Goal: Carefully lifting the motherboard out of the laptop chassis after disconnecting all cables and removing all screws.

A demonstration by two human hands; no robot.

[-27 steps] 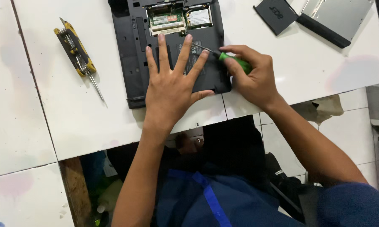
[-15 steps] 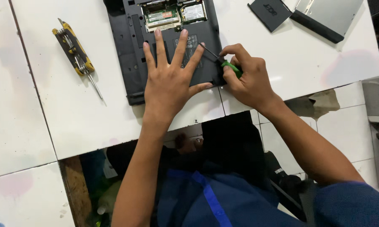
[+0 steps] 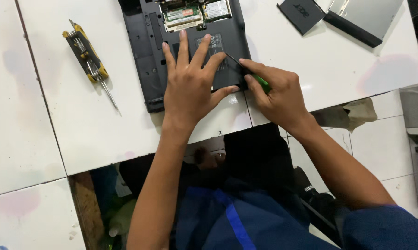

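Black laptop (image 3: 148, 55), flipped bottom-up on the white tiled table (image 3: 56, 139), far centre, with an open bay at its far edge exposing green memory boards (image 3: 183, 17). Left hand (image 3: 190, 90) released and flat, fingers spread, palm pressing down on the laptop's near right portion. Right hand (image 3: 278, 95) clenched around a green-handled screwdriver (image 3: 260, 81), just right of the left hand; dark shaft angled up and left, tip resting on the laptop's underside near the left index finger. Yellow-and-black folding tool set (image 3: 87, 58) lying well apart to the left on the table, one thin steel driver swung out toward the near side. Black cover panel (image 3: 301, 14) at far right, just beside a silver optical drive (image 3: 364, 18) with a black front edge. Blue garment with a lighter stripe (image 3: 232, 217) below the table's near edge, white floor tiles (image 3: 380, 143) to the right.
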